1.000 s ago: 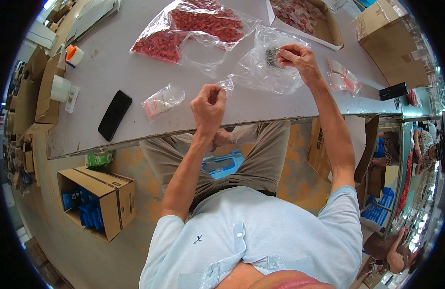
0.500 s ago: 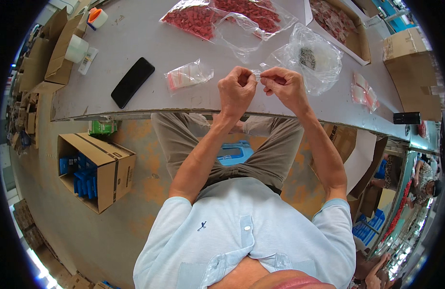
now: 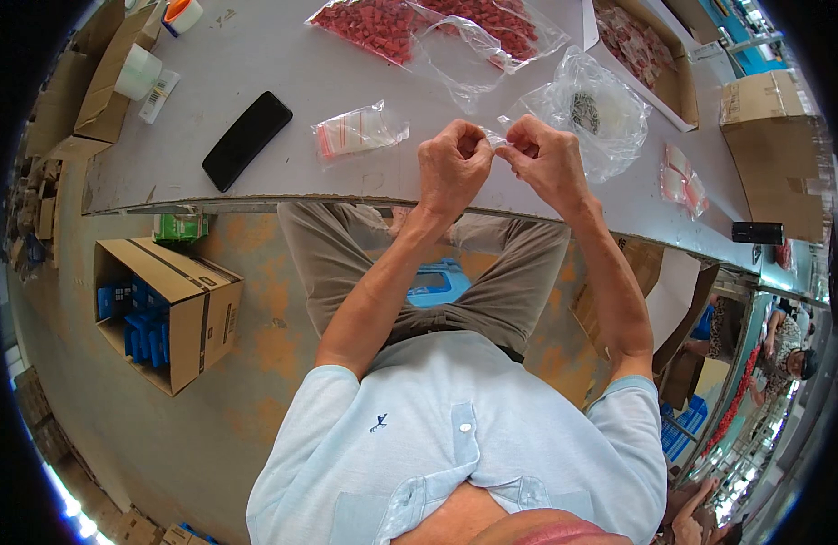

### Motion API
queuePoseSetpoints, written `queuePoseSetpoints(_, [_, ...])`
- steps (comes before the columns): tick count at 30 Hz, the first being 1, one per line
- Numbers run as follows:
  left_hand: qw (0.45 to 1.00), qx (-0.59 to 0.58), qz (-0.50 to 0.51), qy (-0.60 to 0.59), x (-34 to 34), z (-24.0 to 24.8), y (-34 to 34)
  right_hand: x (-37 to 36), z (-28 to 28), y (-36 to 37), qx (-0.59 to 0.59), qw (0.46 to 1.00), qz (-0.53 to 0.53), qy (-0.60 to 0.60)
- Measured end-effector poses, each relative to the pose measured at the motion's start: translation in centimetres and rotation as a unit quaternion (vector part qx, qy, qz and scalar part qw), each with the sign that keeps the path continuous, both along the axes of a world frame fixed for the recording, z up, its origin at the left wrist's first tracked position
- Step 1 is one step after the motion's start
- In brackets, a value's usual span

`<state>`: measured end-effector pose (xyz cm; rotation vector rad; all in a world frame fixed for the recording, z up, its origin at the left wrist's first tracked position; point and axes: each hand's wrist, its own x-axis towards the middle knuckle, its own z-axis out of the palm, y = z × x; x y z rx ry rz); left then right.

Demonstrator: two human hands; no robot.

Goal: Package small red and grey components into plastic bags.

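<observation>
Above the table's near edge, my left hand (image 3: 453,168) and my right hand (image 3: 548,163) face each other with fingers pinched. Between their fingertips shows a small piece of clear plastic (image 3: 494,138), which looks like a little bag. Its far end and anything inside are too small to make out. Left of my left hand lies a pack of small clear bags with red lines (image 3: 354,133). Just beyond my right hand rests an open clear plastic bag (image 3: 623,118) holding a heap of small grey metallic pieces (image 3: 585,113).
Bags of small red pieces (image 3: 369,32) lie at the back. An open box of filled small packets (image 3: 632,45) stands back right, near a cardboard box (image 3: 768,136). A black phone (image 3: 248,141) and tape rolls (image 3: 139,73) are at left. Small packets (image 3: 682,182) lie right.
My fingertips have drawn slightly apart, and more of the clear plastic shows between them. The whole view has shifted a little.
</observation>
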<state>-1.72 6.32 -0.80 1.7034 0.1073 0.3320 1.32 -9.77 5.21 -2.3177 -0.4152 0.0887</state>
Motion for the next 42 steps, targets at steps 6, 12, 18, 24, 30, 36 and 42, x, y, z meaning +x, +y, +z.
queuePoseSetpoints(6, [0.999, 0.014, -0.012, -0.029, 0.0, -0.7, -0.2, 0.1, 0.0, -0.2, -0.007, 1.000, 0.015, 0.002])
queuePoseSetpoints(12, [0.994, 0.049, -0.041, -0.085, -0.2, -1.1, -0.3, 0.7, 0.8, -0.3, 0.015, 0.996, 0.007, 0.089])
queuePoseSetpoints(18, [0.997, 0.025, -0.034, -0.058, -0.1, -0.9, -0.3, 0.8, 0.0, -0.7, 0.030, 0.994, 0.006, 0.101])
queuePoseSetpoints(24, [1.000, 0.000, -0.018, -0.011, 0.1, -0.5, -0.3, 0.1, 0.0, -0.3, -0.010, 0.998, 0.050, -0.025])
queuePoseSetpoints(30, [0.999, 0.005, -0.044, -0.020, 0.2, -0.7, -0.2, 0.4, 0.2, -0.2, -0.042, 0.998, 0.045, -0.026])
queuePoseSetpoints(36, [0.999, -0.019, -0.044, -0.016, 0.1, -0.3, -0.2, 0.0, 1.5, -0.7, 0.009, 0.998, 0.012, 0.053])
queuePoseSetpoints(42, [0.991, -0.115, -0.059, 0.018, 0.5, -0.9, 0.6, 0.1, 1.0, -2.4, 0.070, 0.996, -0.047, -0.006])
